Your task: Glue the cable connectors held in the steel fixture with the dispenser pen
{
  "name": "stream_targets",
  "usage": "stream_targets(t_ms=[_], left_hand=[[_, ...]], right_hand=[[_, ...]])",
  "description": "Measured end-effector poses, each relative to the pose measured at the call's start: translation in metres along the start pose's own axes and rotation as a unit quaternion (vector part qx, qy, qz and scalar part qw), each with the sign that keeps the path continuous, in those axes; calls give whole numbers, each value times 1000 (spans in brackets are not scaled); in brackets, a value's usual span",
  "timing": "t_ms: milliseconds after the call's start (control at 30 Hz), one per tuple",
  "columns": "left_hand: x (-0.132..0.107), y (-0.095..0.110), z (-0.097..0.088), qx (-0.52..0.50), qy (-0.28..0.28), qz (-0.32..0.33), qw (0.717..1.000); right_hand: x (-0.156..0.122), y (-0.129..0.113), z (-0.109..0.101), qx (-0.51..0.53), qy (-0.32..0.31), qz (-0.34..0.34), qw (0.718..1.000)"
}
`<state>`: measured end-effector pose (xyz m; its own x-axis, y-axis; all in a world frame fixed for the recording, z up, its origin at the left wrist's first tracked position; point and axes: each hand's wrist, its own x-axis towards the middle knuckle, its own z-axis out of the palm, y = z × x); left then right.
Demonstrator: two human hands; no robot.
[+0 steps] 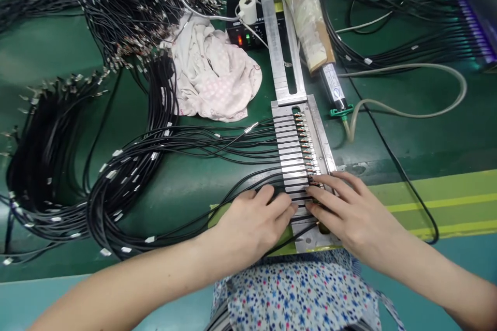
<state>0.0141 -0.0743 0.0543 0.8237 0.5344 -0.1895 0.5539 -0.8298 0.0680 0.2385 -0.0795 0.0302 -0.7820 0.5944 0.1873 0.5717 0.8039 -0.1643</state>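
Note:
A slotted metal fixture lies on the green bench with several thin black cables seated in its slots, their metal connector tips lined up along the right side. My left hand rests on the cables at the fixture's near left, fingers stretched flat over them. My right hand lies on the fixture's near right end, fingers extended and pressing on the connector tips of the nearest cables. Neither hand wraps anything.
Big bundles of black cables fill the left side. A crumpled pale cloth lies behind, beside a black control box with lit lamps. A wrapped glue syringe with a hose lies at the right. A metal plate extends beyond the fixture.

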Motion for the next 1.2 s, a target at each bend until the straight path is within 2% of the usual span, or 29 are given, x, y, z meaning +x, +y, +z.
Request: stream_targets(t_ms=[167, 333, 400, 500, 600, 700, 833, 1000, 1200], left_hand=[[-1, 3, 8, 13, 34, 8, 999], [-9, 14, 26, -6, 143, 4, 990], [-11, 17, 29, -6, 157, -2, 988], [-11, 19, 30, -14, 150, -8, 989], [-9, 17, 28, -48, 138, -46, 988], [-7, 15, 24, -70, 97, -71, 990], [-6, 13, 15, -70, 56, -74, 993], [-8, 12, 11, -36, 68, -75, 994], [-9, 13, 16, -26, 62, -90, 994]], right_hand=[[-7, 1, 7, 0, 9, 2, 1000], [-24, 13, 18, 113, 103, 23, 988], [-31, 13, 19, 130, 132, 42, 982], [-38, 9, 18, 133, 145, 61, 978], [-42, 5, 17, 136, 150, 69, 977], [-45, 5, 13, 139, 155, 79, 975], [-48, 5, 8, 135, 156, 96, 974], [-51, 6, 9, 132, 150, 99, 975], [-50, 8, 9, 128, 145, 98, 976]])
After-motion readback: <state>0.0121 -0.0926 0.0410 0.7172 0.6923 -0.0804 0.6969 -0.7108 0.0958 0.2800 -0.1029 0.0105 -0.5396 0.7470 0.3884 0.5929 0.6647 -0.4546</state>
